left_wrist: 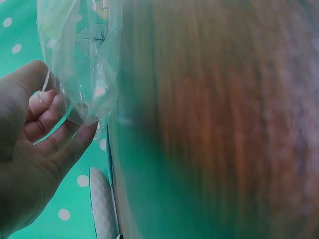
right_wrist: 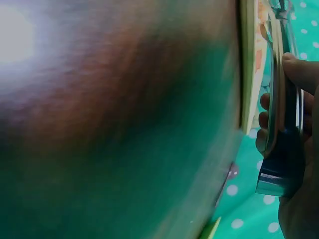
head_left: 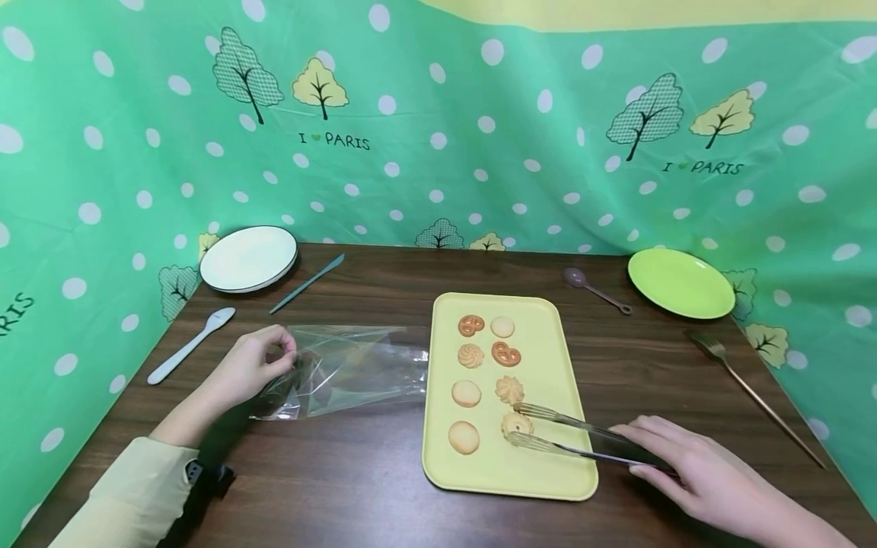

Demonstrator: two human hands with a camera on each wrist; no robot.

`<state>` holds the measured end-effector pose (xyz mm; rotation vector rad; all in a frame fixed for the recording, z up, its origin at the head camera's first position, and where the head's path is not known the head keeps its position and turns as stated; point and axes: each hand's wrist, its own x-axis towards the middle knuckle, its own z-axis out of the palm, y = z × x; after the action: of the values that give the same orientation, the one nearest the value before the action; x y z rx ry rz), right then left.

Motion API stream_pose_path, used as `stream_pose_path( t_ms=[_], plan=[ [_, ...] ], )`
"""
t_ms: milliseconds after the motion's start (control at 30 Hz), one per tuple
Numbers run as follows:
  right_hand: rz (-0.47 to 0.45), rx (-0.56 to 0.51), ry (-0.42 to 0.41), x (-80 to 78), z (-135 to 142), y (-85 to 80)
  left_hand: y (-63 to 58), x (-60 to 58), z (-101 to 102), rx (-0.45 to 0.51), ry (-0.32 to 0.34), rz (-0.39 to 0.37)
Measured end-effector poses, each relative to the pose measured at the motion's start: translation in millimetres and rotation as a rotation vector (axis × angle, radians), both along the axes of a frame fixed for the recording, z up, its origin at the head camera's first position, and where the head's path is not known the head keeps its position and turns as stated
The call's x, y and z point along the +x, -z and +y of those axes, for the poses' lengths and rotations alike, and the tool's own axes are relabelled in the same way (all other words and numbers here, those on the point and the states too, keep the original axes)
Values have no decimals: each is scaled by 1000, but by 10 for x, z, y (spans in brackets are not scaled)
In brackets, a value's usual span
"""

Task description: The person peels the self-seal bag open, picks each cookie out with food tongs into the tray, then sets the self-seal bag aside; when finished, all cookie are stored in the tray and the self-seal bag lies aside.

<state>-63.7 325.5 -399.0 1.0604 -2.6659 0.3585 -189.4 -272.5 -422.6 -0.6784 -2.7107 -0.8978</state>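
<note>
My left hand pinches the mouth of a clear plastic bag that stretches rightward to the tray's edge. In the left wrist view the bag hangs from the fingertips, its film creased. My right hand grips metal tongs; the right wrist view shows thumb and fingers around the tongs' handles. Over the yellow tray, the tong tips straddle a round cookie with a small centre hole. Pretzel-shaped, swirled, flower-shaped and plain round cookies lie in two columns.
At the back left are a white plate, a teal knife and a pale blue spoon-like utensil. A green plate, a purple spoon and a gold fork lie to the right. A polka-dot curtain borders the table's back.
</note>
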Motion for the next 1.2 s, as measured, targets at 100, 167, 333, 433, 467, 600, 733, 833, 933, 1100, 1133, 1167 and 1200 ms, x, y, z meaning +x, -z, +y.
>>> stream_pose_path(
  t_ms=[100,167,333,433,467,600,733,833,933,1100,1133,1167,1200],
  plan=[
    [11,5,7,20,22,49,-2,-1,1,0,2,-2],
    [5,4,12,23,21,59,-4,-2,5,2,3,-7],
    [-26,-50,64,-11,12,14,-3,-7,-10,1,-6,-18],
    [-21,-120,188,-81,20,-17,0,-22,-27,2,-10,-18],
    [-17,-143,248,-110,27,-22,1,-31,-30,2,-11,-16],
    [-69,-192,497,-207,83,-31,12,-71,-32,-8,-4,-1],
    [-149,-174,647,-272,133,23,25,-99,-33,-28,-6,-18],
    [-176,-145,694,-321,169,87,8,-104,-26,-64,-1,-59],
    [-173,-122,704,-346,201,146,-7,-103,-8,-112,8,-103],
    [-155,-97,714,-370,234,211,-3,-117,22,-153,19,-133],
    [-153,-89,720,-375,237,214,-3,-122,25,-158,19,-134],
    [-154,-78,726,-383,243,215,-2,-126,25,-164,20,-134],
    [-163,-61,733,-391,247,212,-1,-130,24,-170,19,-135]
  ],
)
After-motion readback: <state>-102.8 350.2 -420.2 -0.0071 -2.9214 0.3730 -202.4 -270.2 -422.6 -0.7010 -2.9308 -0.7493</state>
